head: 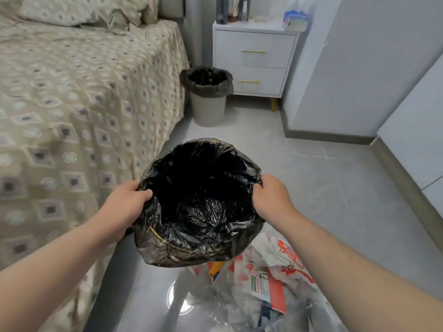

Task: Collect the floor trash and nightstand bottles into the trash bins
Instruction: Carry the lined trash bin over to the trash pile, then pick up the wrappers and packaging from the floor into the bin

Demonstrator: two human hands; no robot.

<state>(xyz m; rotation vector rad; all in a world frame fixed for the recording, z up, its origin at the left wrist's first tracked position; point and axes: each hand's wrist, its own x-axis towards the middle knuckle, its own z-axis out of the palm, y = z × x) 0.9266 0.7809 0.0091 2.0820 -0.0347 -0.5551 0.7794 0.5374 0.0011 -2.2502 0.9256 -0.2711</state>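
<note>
I hold a trash bin lined with a black plastic bag (191, 245) in front of me, above the floor. My left hand (127, 202) grips its left rim, thumb hooked inside. My right hand (271, 197) grips the right rim with curled fingers. The bin's inside looks dark, and I see nothing in it. Below it, floor trash (266, 279) lies in a heap: white and red wrappers, clear plastic, an orange packet. A second bin (208, 109) with a black liner stands by the white nightstand (254, 61), which carries bottles (232, 10) at its back.
A bed with a patterned beige cover (79, 104) fills the left side. A blue and white tissue pack (296, 20) lies on the nightstand's right edge. White walls and a cabinet (412, 149) close the right side. Grey tiled floor (311, 168) runs between them.
</note>
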